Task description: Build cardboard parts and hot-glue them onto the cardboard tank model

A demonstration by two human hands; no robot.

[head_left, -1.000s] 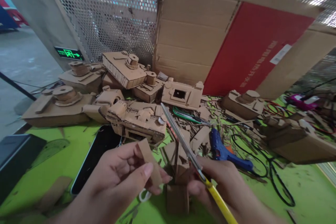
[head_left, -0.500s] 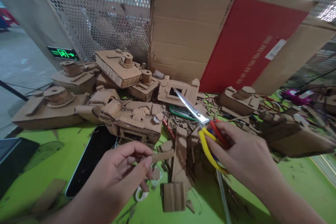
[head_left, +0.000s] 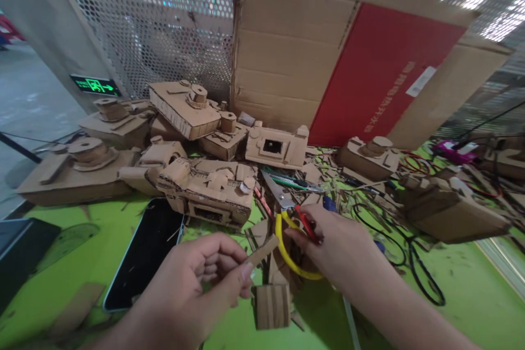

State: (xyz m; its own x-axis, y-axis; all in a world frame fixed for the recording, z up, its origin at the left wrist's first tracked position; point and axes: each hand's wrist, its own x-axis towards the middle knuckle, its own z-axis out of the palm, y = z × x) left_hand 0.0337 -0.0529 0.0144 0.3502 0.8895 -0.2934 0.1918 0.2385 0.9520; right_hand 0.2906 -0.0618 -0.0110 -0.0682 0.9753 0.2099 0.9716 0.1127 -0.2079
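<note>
A short cardboard strip (head_left: pixel 263 250) is pinched between the thumb and fingers of my left hand (head_left: pixel 209 279), pointing up and right. My right hand (head_left: pixel 332 238) grips the scissors (head_left: pixel 283 197) by their red and yellow handles. The blades point away to the upper left, low over the cardboard scraps and close to a green utility knife (head_left: pixel 283 179). Below the strip lies a square corrugated cardboard piece (head_left: pixel 272 307). A cardboard camera model (head_left: pixel 213 188) stands just beyond my left hand.
Several more cardboard camera models (head_left: pixel 82 169) crowd the back and left of the green table (head_left: pixel 320 320). A phone (head_left: pixel 143 251) lies left of my left hand. A black cord (head_left: pixel 414 262) loops at right. A large cardboard sheet with a red panel (head_left: pixel 377 76) stands behind.
My right hand has moved left and lowered the scissors toward the scraps. The left hand has shifted slightly right, with the strip tilted more upward. A black cord has come into view.
</note>
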